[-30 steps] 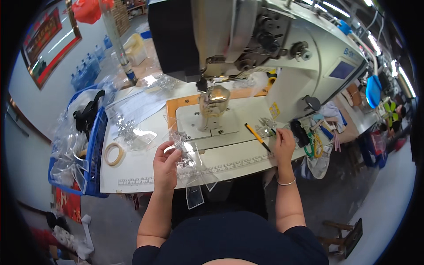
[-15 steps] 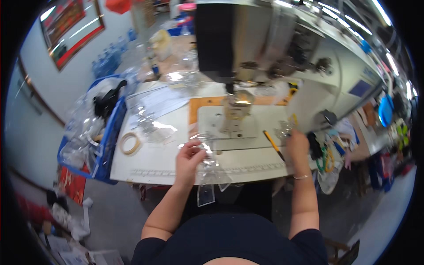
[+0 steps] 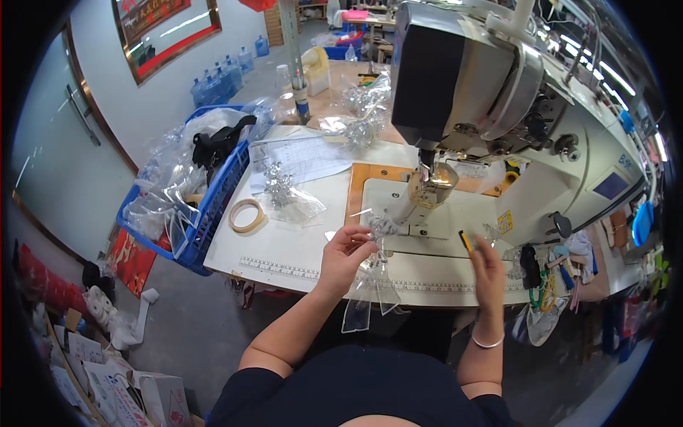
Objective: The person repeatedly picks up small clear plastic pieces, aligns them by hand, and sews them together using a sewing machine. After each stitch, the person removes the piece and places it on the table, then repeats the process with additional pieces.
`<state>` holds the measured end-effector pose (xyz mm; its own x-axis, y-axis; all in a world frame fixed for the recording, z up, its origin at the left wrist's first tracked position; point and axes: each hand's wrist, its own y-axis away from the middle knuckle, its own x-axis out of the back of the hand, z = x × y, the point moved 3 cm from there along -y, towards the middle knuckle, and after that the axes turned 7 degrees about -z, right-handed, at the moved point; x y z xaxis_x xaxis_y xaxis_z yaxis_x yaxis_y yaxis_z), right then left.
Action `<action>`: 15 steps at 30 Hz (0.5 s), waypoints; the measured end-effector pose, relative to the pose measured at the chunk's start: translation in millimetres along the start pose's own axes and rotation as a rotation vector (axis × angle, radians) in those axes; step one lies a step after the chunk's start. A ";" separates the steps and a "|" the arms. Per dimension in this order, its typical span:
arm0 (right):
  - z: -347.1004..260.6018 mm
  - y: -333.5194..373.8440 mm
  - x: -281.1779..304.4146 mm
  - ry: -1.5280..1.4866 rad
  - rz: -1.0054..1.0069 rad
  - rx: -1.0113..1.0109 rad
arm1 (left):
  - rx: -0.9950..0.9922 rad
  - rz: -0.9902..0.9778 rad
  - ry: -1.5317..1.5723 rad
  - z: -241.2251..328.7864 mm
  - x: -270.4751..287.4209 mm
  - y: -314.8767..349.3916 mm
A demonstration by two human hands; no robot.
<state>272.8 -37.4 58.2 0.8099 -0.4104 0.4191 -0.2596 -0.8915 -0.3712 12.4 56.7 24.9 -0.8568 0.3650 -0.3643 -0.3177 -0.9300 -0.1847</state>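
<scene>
My left hand [image 3: 347,260] is at the table's front edge, thumb and fingers pinching clear plastic pieces [image 3: 366,288] with small silver fittings. Part of the plastic hangs below the edge. Slightly blurred, my right hand [image 3: 489,274] is over the table's right part, beside a slim yellow tool [image 3: 467,244] with a black end. The hand covers the tool's lower part, and whether the fingers grip it is hidden. Behind my hands stands the sewing machine [image 3: 462,78], its needle area [image 3: 430,185] between them. More small silver fittings [image 3: 492,232] lie just beyond my right hand.
A tape roll [image 3: 246,215], clear plastic pieces with silver fittings [image 3: 281,188] and papers [image 3: 306,160] lie on the table's left side. A blue basket [image 3: 213,206] of plastic adjoins it. Scissors and other tools [image 3: 544,277] are at the right edge.
My right hand has drawn back from the small fittings toward me and the yellow tool. My left hand keeps its pinch on the plastic. The whole view has shifted, bringing the machine further right.
</scene>
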 end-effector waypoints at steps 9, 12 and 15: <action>-76.8 -5.9 -46.9 -0.080 -0.406 0.289 | -0.499 -0.257 -0.375 17.7 19.6 9.3; -80.8 -10.4 -47.0 0.010 -0.421 0.299 | -0.387 -0.248 -0.356 22.9 14.6 11.1; -76.2 -14.4 -38.1 0.015 -0.523 0.168 | -0.363 -0.244 -0.390 25.3 11.7 16.1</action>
<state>205.6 -23.5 110.8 0.8006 0.0758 0.5944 0.2641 -0.9350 -0.2365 -13.0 44.9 40.8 -0.8845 0.4600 0.0780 -0.4238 -0.7223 -0.5466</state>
